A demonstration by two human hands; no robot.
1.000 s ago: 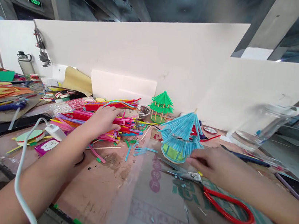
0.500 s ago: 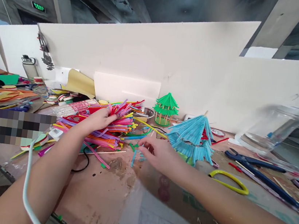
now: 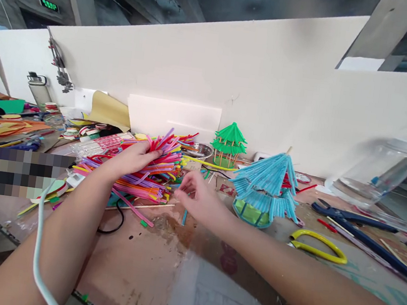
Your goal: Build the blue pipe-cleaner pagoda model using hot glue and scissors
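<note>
Left hand (image 3: 133,158), on a heap of thin coloured straws (image 3: 146,185): thumb and index finger clamped on an upper tuft of red and pink ones, whose ends fan out beyond the fingertips. Right hand (image 3: 202,201), near the right end of the heap: fingers curled, thumb tip and index tip close together; whether they pinch a straw end cannot be told.

The straws lie left of centre on the worktable (image 3: 127,272), roughly parallel, in pink, purple, orange, yellow, red and blue. The lower layers lie flat and fairly even at their right ends; the held tuft is tilted upward and spread. One pink straw with a green piece at its tip juts out on the near side.

Far side, behind the right hand: a metal bowl (image 3: 205,152) and a green two-tiered pavilion model (image 3: 231,137), upright. Right of the hand: a larger blue pavilion model (image 3: 260,177), with a conical roof over a green base. Farther right: a yellow-handled tool (image 3: 342,259), blue-handled pliers (image 3: 364,243) and a clear pitcher (image 3: 372,180).
</note>
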